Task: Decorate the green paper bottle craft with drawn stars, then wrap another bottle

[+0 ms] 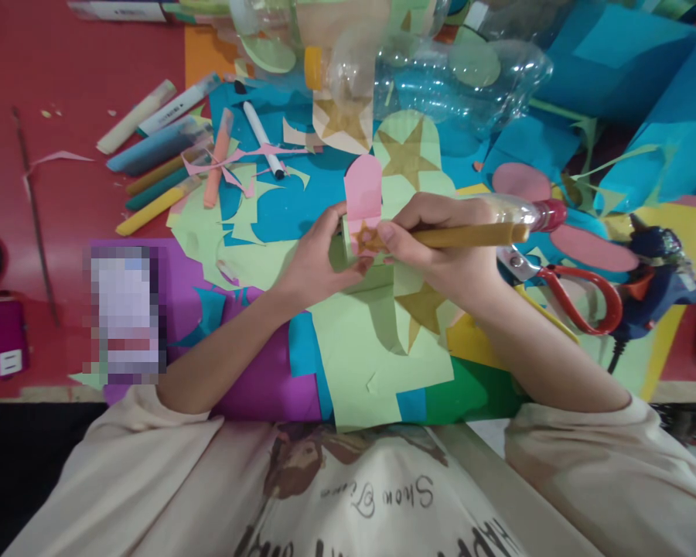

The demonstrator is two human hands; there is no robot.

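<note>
My right hand (441,232) grips a brown marker (469,235), its tip end at a small pink paper piece (364,189) with a rounded top. On the lower part of that pink piece shows a brown star outline with a pale middle. My left hand (325,259) holds the piece from the left, fingers and thumb around its lower edge. Just right of it lies a light green paper cutout (407,131) with a brown star. A pale cutout with another brown star (343,120) is beyond it. Light green paper (371,356) lies beneath my hands.
Several markers (156,151) lie at the left among paper scraps. A clear plastic bottle (441,73) with a yellow cap lies at the back. Red-handled scissors (580,298) and a blue glue gun (655,302) are at the right. A blurred phone (127,309) sits on purple paper.
</note>
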